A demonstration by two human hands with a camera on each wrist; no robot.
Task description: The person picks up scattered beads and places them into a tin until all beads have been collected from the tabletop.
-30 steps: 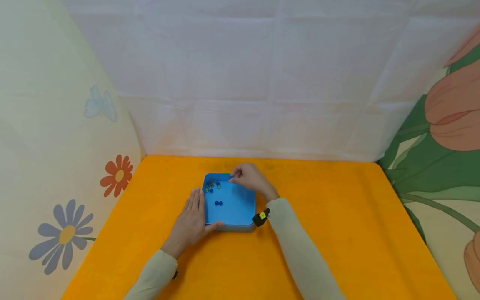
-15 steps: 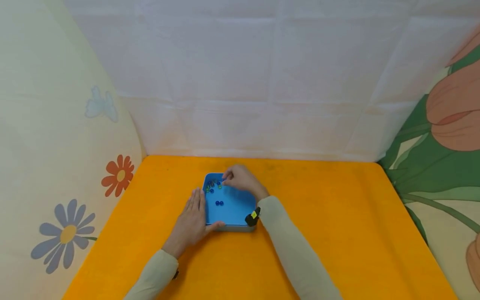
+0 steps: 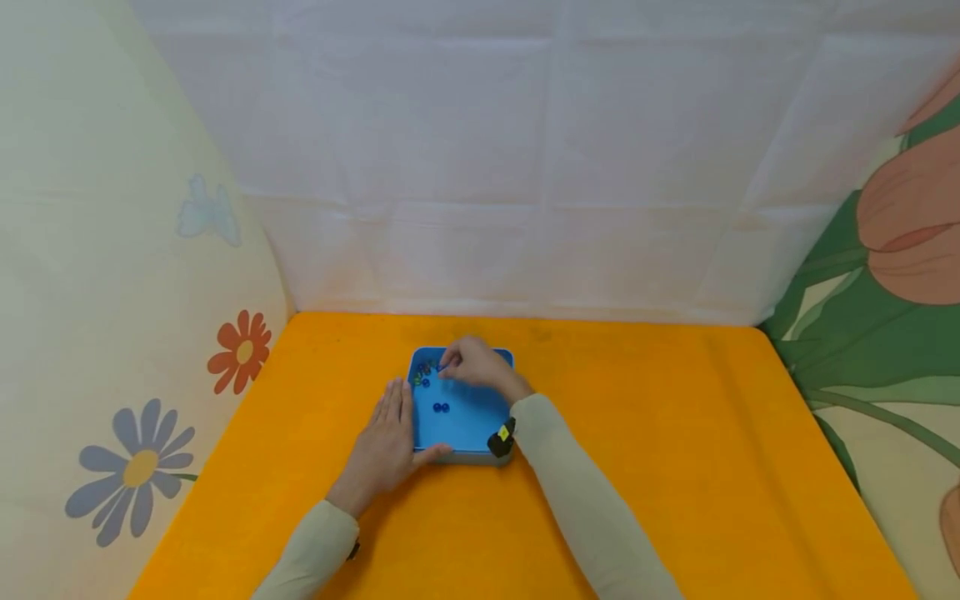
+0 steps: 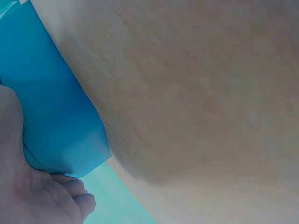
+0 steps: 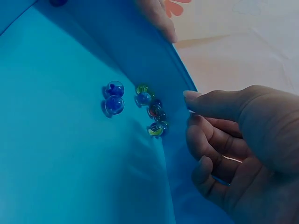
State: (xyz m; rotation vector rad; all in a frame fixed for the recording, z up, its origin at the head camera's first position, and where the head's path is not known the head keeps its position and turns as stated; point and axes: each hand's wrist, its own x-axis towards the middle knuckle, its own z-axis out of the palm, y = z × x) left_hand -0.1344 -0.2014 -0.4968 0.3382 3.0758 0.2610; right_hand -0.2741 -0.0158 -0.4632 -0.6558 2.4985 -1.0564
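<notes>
A shallow blue box (image 3: pixel 465 429) holds several glass marbles, blue and yellow-green. A cluster of marbles (image 5: pixel 155 129) lies along its left wall toward the back corner, and two blue marbles (image 3: pixel 441 407) lie side by side farther out on the floor. My right hand (image 3: pixel 476 365) reaches over the back part of the box, thumb and index finger pinched together round a blue marble (image 3: pixel 441 367) that is mostly hidden. My left hand (image 3: pixel 384 446) rests against the left wall, fingers straight along it and thumb across the front rim.
The box stands on a yellow-orange tabletop (image 3: pixel 660 467). Behind the table hangs a white sheet (image 3: pixel 480 167). Flower-printed cloths hang at left and right. One more dark blue marble (image 5: pixel 58 2) shows at the upper edge of the right wrist view.
My right hand has moved left and slightly toward me, from the back edge of the box to the marble cluster, carrying a blue marble. My left hand has stayed on the box.
</notes>
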